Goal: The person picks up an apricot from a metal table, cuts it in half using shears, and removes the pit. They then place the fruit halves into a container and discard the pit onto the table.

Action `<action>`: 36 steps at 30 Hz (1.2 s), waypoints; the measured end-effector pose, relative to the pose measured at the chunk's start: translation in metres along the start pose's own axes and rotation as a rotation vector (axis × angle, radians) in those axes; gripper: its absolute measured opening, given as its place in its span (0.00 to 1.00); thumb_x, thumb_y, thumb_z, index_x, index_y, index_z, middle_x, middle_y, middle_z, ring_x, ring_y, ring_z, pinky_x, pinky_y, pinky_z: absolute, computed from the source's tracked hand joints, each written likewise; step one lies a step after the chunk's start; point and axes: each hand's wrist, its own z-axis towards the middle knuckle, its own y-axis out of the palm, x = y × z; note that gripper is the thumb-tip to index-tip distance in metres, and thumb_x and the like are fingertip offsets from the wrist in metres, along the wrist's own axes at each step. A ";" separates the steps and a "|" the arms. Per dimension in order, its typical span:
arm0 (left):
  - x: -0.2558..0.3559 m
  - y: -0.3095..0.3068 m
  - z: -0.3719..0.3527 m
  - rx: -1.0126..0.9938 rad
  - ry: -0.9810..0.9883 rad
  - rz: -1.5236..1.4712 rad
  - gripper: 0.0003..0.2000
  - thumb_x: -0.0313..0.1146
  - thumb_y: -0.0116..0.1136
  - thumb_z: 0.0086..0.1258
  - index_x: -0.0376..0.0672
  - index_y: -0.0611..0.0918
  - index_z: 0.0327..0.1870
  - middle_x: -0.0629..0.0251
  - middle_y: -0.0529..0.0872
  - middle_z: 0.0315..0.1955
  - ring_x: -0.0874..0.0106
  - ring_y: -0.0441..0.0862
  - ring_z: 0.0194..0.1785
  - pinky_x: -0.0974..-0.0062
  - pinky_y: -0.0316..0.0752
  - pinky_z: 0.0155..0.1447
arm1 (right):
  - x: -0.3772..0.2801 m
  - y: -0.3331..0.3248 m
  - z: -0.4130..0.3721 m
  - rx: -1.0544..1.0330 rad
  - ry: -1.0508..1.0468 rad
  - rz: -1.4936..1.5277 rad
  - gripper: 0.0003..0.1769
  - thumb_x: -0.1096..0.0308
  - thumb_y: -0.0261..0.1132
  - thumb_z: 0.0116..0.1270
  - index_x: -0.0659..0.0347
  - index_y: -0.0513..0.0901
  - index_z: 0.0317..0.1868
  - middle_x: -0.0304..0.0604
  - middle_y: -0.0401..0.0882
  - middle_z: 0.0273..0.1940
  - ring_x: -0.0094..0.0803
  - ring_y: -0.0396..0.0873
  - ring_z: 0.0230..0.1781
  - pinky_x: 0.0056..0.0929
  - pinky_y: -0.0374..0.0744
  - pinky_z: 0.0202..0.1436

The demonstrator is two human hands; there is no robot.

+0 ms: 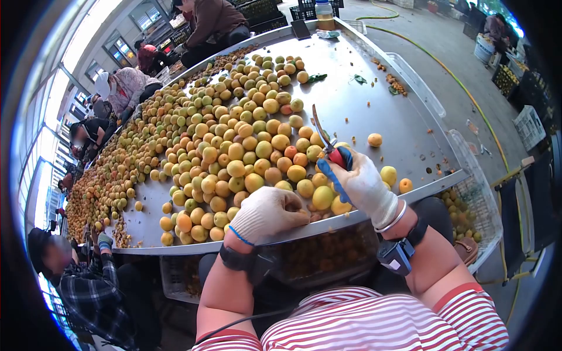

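Observation:
My right hand (364, 186), in a white glove with blue on its fingers, is wrapped round red-handled pruning shears (335, 155). Their thin curved metal points up and away from me, over the fruit. My left hand (271, 214), in a white knit glove, is curled closed above the table's near edge. Its thumb and fingertips come together, and I cannot make out what lies between them. Directly beyond both hands spreads a large heap of yellow-orange apricots (236, 168). A bigger yellow fruit (322, 198) rests between my hands, and a few loose ones lie right of my right hand.
The metal table (410, 146) carries the heap, with leaves and scraps on its right. Crates of fruit (468, 225) stand below. A co-worker in plaid (88, 286) sits at left, others along the far side. A jar (325, 16) stands at the back; a hose (456, 82) crosses the floor.

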 end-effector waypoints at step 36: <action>0.012 -0.009 -0.038 0.079 0.426 -1.212 0.32 0.19 0.73 0.60 0.33 0.75 0.68 0.64 0.78 0.60 0.74 0.76 0.63 0.75 0.71 0.70 | 0.010 0.013 -0.017 -0.102 -0.250 -0.559 0.25 0.59 0.68 0.72 0.69 0.75 0.59 0.63 0.82 0.47 0.52 0.84 0.49 0.41 0.82 0.51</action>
